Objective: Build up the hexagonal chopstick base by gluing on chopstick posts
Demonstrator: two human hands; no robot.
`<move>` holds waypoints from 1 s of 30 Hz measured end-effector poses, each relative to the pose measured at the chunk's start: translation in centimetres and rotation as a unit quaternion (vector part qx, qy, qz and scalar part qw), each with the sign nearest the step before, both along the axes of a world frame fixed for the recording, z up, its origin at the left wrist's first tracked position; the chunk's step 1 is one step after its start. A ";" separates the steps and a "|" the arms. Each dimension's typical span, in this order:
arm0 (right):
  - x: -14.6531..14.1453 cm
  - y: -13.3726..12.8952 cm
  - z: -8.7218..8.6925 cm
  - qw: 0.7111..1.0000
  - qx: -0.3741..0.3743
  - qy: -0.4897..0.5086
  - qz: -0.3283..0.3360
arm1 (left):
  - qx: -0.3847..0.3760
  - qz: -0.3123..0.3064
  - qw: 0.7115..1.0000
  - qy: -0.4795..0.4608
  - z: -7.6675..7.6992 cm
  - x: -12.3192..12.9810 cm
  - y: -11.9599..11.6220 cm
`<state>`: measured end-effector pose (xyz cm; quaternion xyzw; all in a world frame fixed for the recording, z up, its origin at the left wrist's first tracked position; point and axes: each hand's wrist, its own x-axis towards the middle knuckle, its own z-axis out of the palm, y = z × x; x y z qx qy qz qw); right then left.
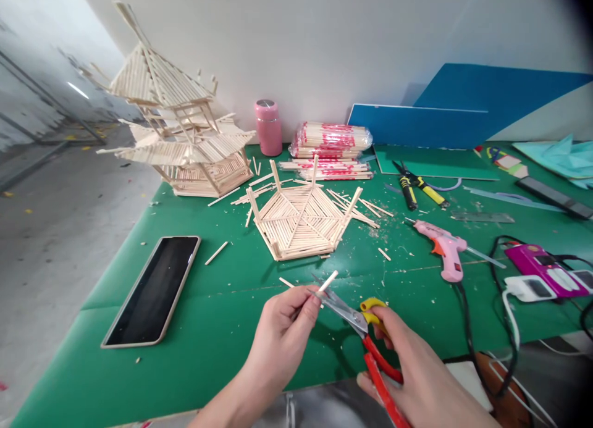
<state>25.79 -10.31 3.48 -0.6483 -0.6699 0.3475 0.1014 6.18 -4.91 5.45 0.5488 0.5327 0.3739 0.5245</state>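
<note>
Left hand: left hand is pinching a short wooden stick between thumb and fingertips, low centre over the mat.
Right hand: right hand is curling round red-handled scissors, blades closing on the stick.
Surface: green mat is carrying a hexagonal stick frame, phone, pink glue gun.
Room: white wall is backing the table.
Hidden: scissor handles are running out of frame below.

- Plain off-white wall runs behind the work surface, matt, evenly lit.
- Green felt-like cloth covers the table, creased, littered with wood chips.
- Grey concrete floor lies to the left, below table level, with scattered yellow specks.
- Blue rigid boards lean against the wall, far right.
- Light diffuse; soft shadows only.
</note>
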 end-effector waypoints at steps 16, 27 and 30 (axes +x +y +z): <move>-0.9 0.8 0.7 0.999 -0.019 0.028 0.019 | 0.159 -0.067 0.980 0.101 -0.8 -0.3 -0.2; -0.9 0.8 -1.3 0.994 -0.015 0.107 0.013 | 0.293 -0.087 0.944 0.127 -0.1 -0.3 -0.5; -0.9 0.4 -2.4 0.990 -0.024 0.138 -0.012 | 0.309 -0.063 0.937 0.148 -0.4 -0.2 -0.5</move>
